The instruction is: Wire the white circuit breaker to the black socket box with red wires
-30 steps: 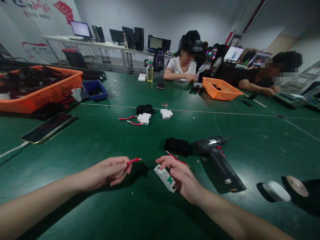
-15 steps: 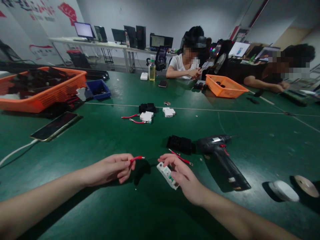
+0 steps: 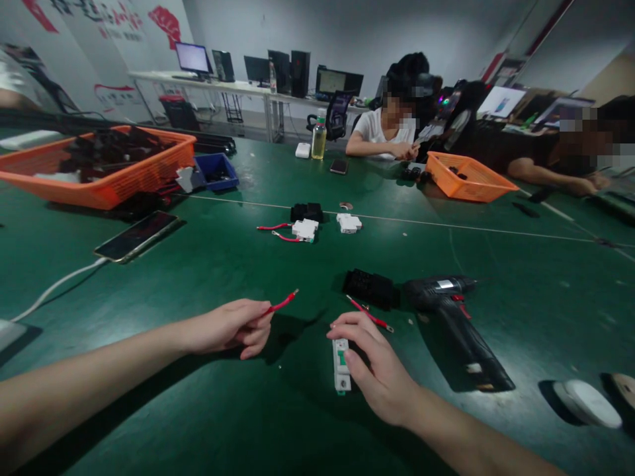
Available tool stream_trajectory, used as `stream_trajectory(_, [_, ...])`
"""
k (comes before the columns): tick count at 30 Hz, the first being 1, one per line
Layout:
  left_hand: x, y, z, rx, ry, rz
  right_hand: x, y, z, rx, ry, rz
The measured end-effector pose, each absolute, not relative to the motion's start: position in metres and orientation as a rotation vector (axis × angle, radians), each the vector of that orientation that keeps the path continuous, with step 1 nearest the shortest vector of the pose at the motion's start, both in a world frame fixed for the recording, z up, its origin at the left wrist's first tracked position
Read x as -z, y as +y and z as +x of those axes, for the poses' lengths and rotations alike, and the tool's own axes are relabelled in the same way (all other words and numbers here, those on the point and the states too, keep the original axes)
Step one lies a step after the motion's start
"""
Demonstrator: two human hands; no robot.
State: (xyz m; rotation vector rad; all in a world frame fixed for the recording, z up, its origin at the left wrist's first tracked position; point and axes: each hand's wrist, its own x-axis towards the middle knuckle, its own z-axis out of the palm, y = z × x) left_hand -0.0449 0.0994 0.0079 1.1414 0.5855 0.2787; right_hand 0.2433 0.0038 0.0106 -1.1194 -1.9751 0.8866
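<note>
Closest to me, over the green surface (image 3: 223, 416), the person's right hand (image 3: 381, 373) is loosely curled, lightly holding a white switch module (image 3: 342, 377) by fingers and thumb; its green toggle shows, and I can't tell whether it rests on the surface. Out to the right lies a white round disc (image 3: 592, 402). The left hand (image 3: 241, 327), apart from the right one, pinches a short red wire (image 3: 285, 302) between thumb and fingers, its metal tip pointing up and away. Just beyond the right hand lies a second red wire (image 3: 377, 319), near a black block (image 3: 368, 287), with a cordless drill (image 3: 464, 337) to the right of that.

Farther off on the left, a phone (image 3: 137, 236) sits with a white cable. Past mid-surface there's a white module with two red wires (image 3: 304, 229), and another white module (image 3: 348, 223) beside it. Beyond are an orange basket (image 3: 149, 182) of dark parts and a blue bin (image 3: 223, 183), then a bottle (image 3: 319, 144) and a white-shirted co-worker (image 3: 380, 129).
</note>
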Motion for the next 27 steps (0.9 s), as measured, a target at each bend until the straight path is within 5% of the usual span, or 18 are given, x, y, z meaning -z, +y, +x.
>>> stream_trajectory(11, [-0.007, 0.087, -0.048, -0.658, 0.644, 1.356, -0.001, 0.006, 0.241, -0.648, -2.074, -1.127])
stream_trajectory(27, [-0.005, 0.096, -0.037, -0.612, 0.625, 0.996, -0.006, 0.018, 0.249, -0.621, -1.887, -1.221])
